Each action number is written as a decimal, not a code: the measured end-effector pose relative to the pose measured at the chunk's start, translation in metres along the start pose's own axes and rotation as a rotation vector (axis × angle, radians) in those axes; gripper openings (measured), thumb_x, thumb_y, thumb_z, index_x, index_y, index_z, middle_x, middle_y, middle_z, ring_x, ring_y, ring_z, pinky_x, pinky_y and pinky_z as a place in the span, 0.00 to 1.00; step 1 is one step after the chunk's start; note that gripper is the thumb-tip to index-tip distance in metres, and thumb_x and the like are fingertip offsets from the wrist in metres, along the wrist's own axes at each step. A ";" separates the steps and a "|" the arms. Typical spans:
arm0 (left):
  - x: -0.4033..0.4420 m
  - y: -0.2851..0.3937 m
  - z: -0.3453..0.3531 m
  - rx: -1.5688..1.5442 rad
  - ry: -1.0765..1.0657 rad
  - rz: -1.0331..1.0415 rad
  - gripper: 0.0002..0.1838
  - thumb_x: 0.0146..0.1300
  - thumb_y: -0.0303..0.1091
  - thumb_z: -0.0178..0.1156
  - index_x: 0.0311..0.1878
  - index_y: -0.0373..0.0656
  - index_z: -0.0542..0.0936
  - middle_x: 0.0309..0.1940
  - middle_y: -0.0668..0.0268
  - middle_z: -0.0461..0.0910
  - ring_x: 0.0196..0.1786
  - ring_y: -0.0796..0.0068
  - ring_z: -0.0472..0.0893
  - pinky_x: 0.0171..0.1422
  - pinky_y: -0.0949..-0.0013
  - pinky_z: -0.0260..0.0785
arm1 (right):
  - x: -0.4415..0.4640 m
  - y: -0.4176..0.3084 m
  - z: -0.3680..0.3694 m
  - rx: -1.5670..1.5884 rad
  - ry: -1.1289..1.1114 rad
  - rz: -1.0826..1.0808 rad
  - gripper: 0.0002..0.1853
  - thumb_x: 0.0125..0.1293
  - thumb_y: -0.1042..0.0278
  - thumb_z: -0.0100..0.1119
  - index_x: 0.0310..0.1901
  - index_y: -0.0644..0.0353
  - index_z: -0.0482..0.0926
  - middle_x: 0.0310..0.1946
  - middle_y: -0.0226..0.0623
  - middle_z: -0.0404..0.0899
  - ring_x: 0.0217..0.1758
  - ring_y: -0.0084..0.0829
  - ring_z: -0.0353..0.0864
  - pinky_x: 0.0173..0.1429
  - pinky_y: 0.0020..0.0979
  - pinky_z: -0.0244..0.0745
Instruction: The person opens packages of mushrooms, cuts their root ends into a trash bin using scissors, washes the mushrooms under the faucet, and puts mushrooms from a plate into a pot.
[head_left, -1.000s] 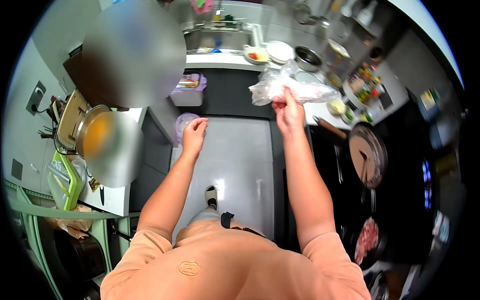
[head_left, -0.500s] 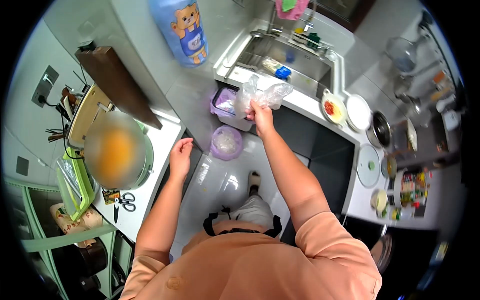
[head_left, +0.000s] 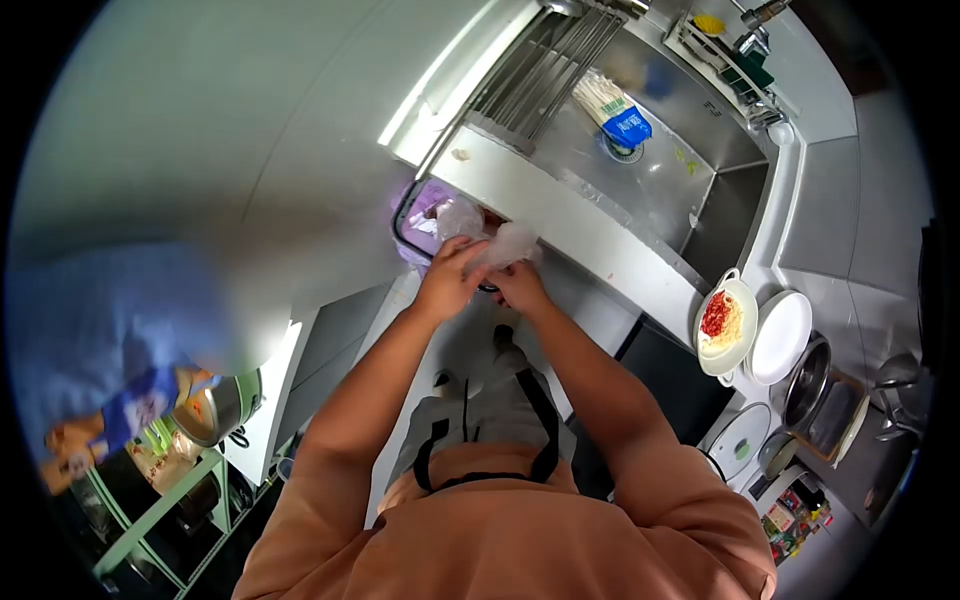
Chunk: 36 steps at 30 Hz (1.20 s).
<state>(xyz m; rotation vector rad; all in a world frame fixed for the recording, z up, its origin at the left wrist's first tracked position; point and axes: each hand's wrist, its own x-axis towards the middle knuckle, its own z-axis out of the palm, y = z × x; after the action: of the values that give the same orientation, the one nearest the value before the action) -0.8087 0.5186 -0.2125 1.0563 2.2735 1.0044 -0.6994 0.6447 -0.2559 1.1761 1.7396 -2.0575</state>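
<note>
A crumpled clear plastic bag [head_left: 512,244] is between my two hands, over the edge of a bin lined with a purple bag [head_left: 422,232]. My right hand [head_left: 520,284] grips the plastic from the right, its fingers closed. On the left, my left hand [head_left: 452,276] is closed against the same plastic, fingertips near those of the right hand. More clear plastic and some scraps show inside the bin. My hands hide part of its rim.
The steel sink [head_left: 680,170] holds a blue-and-white food packet [head_left: 612,112] and has a rack across its left side. A bowl with chopped red and pale food [head_left: 726,326] and white plates [head_left: 780,337] stand on the right counter. A pot [head_left: 222,408] is lower left.
The view has moved closer to the sink and bin. My left hand has come over to the plastic held by my right hand, and both are now at the bin.
</note>
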 end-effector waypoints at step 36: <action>0.040 0.000 -0.053 0.470 -0.157 0.092 0.14 0.57 0.40 0.62 0.44 0.43 0.82 0.43 0.53 0.81 0.46 0.56 0.80 0.52 0.60 0.72 | -0.100 -0.072 -0.028 -0.548 0.390 -0.600 0.21 0.58 0.67 0.56 0.55 0.59 0.73 0.53 0.47 0.75 0.56 0.47 0.74 0.60 0.39 0.69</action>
<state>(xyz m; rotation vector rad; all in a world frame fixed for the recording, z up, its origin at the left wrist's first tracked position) -0.8675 0.5271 -0.1819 1.3806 2.4015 0.4000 -0.6648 0.6573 -0.1349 0.9934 2.8850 -1.4450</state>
